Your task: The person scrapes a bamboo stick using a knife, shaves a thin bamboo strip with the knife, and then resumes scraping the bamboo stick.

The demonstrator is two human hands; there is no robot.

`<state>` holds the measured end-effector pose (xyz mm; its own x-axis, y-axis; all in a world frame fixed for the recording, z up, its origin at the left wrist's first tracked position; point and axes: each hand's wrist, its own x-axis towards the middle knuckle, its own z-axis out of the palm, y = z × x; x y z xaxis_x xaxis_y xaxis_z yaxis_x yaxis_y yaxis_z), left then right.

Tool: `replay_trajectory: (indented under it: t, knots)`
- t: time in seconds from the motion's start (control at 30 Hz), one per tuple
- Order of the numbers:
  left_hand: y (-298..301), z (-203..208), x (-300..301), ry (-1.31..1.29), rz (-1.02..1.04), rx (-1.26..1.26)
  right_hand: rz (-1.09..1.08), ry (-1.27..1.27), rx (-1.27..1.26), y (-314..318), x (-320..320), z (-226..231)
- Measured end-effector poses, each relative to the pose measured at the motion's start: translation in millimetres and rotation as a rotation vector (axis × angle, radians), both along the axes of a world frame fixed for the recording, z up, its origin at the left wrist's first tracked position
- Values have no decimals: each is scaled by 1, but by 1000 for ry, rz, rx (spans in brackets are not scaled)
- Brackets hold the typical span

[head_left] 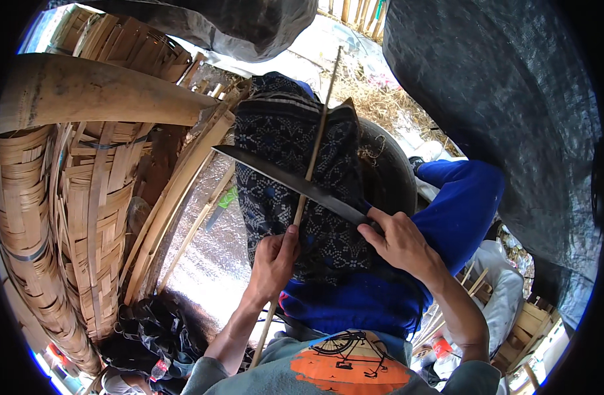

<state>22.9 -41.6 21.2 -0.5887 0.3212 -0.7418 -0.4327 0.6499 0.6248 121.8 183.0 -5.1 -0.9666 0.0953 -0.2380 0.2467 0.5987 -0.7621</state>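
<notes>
My left hand [273, 261] grips a thin bamboo strip [313, 155] that runs from my lap up and away over my knee. My right hand [399, 241] holds the handle of a long dark knife [282, 176]. The blade lies across the strip, pointing left, and meets it just above my left hand. Both rest over a dark patterned cloth [285, 131] draped on my raised knee, above my blue trouser leg [460, 197].
Woven bamboo baskets [95, 197] and a curved bamboo sheet [85, 89] stand stacked at the left. Loose bamboo slats [177, 197] lean beside them on a silvery mat [213, 257]. Dark tarpaulin [506, 99] hangs at the right. Straw litters the ground ahead.
</notes>
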Motion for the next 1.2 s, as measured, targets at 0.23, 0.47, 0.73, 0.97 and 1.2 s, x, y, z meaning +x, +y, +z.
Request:
replay_trajectory:
  t: [0.23,0.47,0.73,0.97,1.2]
  knots:
    - [-19,31,29,-14,33,35,-54,85,35,-10,-3,-15]
    - [-42,20,19,-84,46,170,-62,-14,12,-4,-28,-20]
    - [4,14,-15,207,-70,13,-55,20,-43,0,-14,-13]
    - [2,-2,-6,295,-22,-12,-60,131,14,-10,-2,-25]
    - [-19,16,19,145,127,11,-1,101,71,-17,-4,-20]
